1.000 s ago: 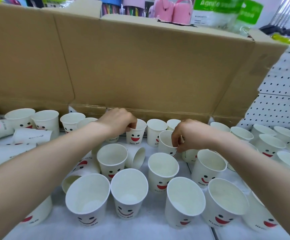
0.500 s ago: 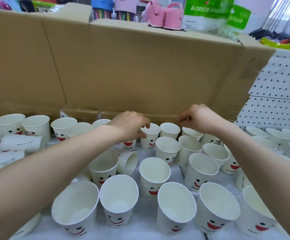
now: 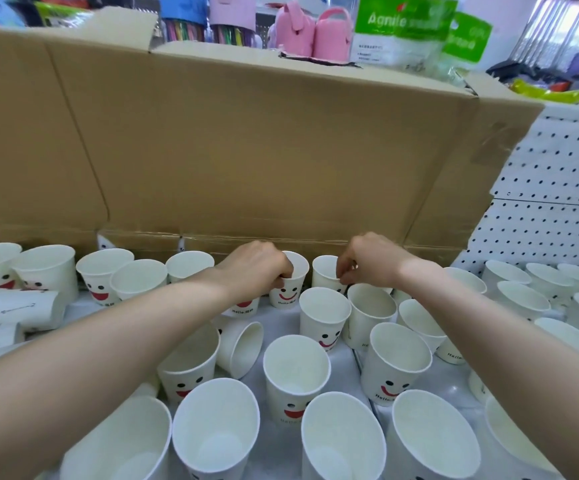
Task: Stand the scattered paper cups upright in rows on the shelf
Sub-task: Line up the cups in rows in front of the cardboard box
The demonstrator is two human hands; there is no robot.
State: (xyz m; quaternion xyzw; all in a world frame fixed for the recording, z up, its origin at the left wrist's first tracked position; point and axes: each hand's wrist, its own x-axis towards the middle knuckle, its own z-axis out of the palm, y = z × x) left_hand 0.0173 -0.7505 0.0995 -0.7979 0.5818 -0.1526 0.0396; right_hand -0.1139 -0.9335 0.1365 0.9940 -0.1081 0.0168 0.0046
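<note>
A mouth-up white smiley-face paper cup [image 3: 288,285] is gripped at the rim by the left hand [image 3: 256,269], fingers curled; the neighbouring white paper cup [image 3: 324,277], also upright, is pinched by the right hand [image 3: 371,261].

The smiling cup [image 3: 288,292] is partly covered at its rim by the left hand [image 3: 258,268], and a second cup [image 3: 244,310] is mostly hidden beneath. Whether the back cup [image 3: 326,277] is pinched by the right hand [image 3: 372,261] cannot be told. The front cups [image 3: 215,434] are cut off below; print on the packet [image 3: 398,32] is blurred.
</note>
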